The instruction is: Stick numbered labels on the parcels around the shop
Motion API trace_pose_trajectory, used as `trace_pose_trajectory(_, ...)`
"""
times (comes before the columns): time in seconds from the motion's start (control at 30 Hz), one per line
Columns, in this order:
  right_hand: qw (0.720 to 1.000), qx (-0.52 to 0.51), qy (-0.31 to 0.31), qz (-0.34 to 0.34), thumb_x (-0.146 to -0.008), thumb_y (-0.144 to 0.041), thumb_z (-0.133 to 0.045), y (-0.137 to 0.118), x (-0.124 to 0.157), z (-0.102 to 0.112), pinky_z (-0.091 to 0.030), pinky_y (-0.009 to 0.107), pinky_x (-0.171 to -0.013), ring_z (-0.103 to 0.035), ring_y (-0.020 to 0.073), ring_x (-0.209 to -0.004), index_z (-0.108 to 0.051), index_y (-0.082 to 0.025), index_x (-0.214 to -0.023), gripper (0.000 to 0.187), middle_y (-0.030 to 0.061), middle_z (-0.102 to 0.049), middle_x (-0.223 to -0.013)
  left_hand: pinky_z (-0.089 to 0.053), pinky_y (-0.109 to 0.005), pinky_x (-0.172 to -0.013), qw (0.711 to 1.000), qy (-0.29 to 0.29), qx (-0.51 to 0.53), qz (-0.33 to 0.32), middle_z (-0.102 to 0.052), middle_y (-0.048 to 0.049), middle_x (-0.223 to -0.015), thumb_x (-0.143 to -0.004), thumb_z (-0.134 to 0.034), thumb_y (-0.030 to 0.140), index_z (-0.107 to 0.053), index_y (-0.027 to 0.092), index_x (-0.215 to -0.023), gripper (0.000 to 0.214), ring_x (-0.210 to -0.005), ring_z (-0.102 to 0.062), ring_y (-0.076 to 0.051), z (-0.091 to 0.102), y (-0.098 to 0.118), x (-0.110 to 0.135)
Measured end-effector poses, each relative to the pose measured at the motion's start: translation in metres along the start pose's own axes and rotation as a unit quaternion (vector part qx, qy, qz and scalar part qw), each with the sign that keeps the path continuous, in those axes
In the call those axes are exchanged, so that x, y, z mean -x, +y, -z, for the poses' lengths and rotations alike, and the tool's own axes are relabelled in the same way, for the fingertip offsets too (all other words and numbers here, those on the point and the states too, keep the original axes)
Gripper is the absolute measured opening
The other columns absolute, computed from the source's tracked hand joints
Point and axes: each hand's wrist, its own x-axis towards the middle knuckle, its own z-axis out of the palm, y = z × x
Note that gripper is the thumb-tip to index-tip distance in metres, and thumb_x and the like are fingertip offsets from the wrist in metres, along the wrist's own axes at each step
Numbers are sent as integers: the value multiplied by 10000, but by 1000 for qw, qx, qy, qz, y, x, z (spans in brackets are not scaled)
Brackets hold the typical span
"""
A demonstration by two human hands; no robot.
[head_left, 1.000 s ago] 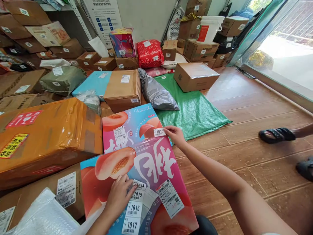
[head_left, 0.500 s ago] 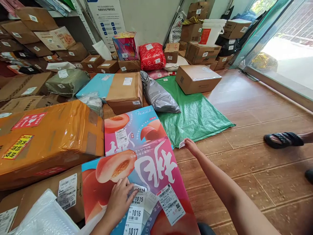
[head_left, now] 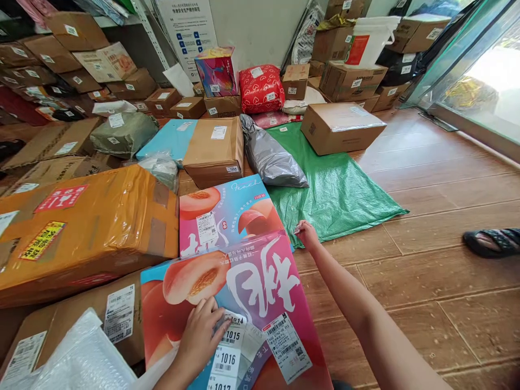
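A peach gift box (head_left: pixel 260 281) with pink and blue print lies in front of me. On its lid rests my left hand (head_left: pixel 203 333), closed, with fingers bent and pressed at the top of a strip of numbered labels (head_left: pixel 227 357) reading 1015 and 1016. Beside the numbered strip is a white shipping label (head_left: pixel 287 346). My right hand (head_left: pixel 307 235) reaches forward, closed in a pinch on a small number label (head_left: pixel 298 229). That label is near the right side of a second peach box (head_left: pixel 231 211) and the edge of a green plastic bag (head_left: pixel 337 200).
An orange-wrapped carton (head_left: pixel 101 227) and bubble wrap (head_left: pixel 77 357) are at left. A grey bag (head_left: pixel 274 157) and cardboard box (head_left: pixel 215 149) stand beyond. Another carton (head_left: pixel 341 127) sits on the green bag. A person's sandalled foot (head_left: pixel 491 242) is at right on the wooden floor (head_left: pixel 422 292).
My right hand, still pinching the label, has moved slightly left toward the far peach box, and the label is turned more edge-on. The left hand keeps its place. The view has shifted a little.
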Motion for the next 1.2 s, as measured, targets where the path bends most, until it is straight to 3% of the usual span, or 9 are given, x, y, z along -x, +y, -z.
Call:
trace_pose_trajectory(0.1,1000,-7,-7,-8,-785,-393,-585,5,27,16,-430,243,-530,-461,102,-517,-493,-197,-690,237,-56,-444,-566,-381,-345,-760,1000,3,-2,0,-542,-52,-889,-922,-423,460,-611,207,-767,351,-883,-496,-226,-1,-1,0)
trace_pose_trajectory(0.2,1000,9,-23,-14,-649,-360,-667,13,66,26,-446,250,-562,-500,121,-553,-521,-204,-665,215,-45,-504,-571,-385,-347,-761,1000,-3,-10,-2,-538,-50,-876,-919,-422,480,-626,219,-780,359,-880,-498,-229,-2,-1,-2)
trace_pose_trajectory(0.37,998,41,-36,-21,-566,-371,-755,32,107,9,-474,260,-607,-551,138,-614,-603,-192,-695,268,-11,-622,-657,-386,-344,-757,1000,-6,-27,-9,-535,-46,-869,-914,-435,482,-633,223,-797,346,-873,-500,-228,-4,1,-5)
trace_pose_trajectory(0.53,998,52,37,-2,-577,-426,-745,49,112,-15,-489,282,-639,-575,152,-646,-583,-195,-646,290,4,-634,-670,-382,-339,-759,999,-8,-33,-11,-532,-46,-869,-925,-418,474,-611,208,-770,364,-878,-498,-223,-2,4,-4)
trace_pose_trajectory(0.7,992,88,87,12,-613,-444,-706,58,116,-22,-487,305,-635,-578,175,-661,-603,-197,-681,276,31,-655,-687,-376,-339,-761,999,5,-31,-3,-534,-49,-889,-924,-416,485,-614,206,-785,370,-894,-493,-226,-3,5,0)
trace_pose_trajectory(0.9,980,157,119,31,-631,-450,-693,51,123,-25,-469,313,-640,-581,200,-697,-624,-190,-709,281,58,-667,-730,-370,-337,-756,999,20,-26,-1,-533,-46,-885,-921,-429,469,-624,211,-794,348,-895,-490,-225,-2,4,5)
trace_pose_trajectory(1.03,965,206,163,27,-600,-434,-723,40,128,-23,-416,286,-595,-529,175,-634,-590,-182,-728,312,30,-629,-685,-372,-339,-765,999,30,-24,-5,-532,-51,-904,-923,-428,465,-633,211,-813,344,-922,-487,-231,-3,3,7)
trace_pose_trajectory(1.13,961,238,138,36,-582,-410,-734,29,130,-22,-392,285,-595,-489,164,-592,-537,-197,-580,290,-11,-548,-560,-372,-340,-768,999,38,-27,-9,-527,-50,-899,-918,-440,466,-630,206,-801,342,-919,-484,-228,-4,0,8)
trace_pose_trajectory(1.2,961,251,107,53,-578,-410,-736,17,129,-21,-413,299,-647,-525,185,-654,-540,-199,-537,290,3,-568,-589,-372,-341,-764,999,43,-23,-10,-524,-48,-886,-910,-455,476,-629,202,-785,348,-910,-483,-227,-3,-3,9)
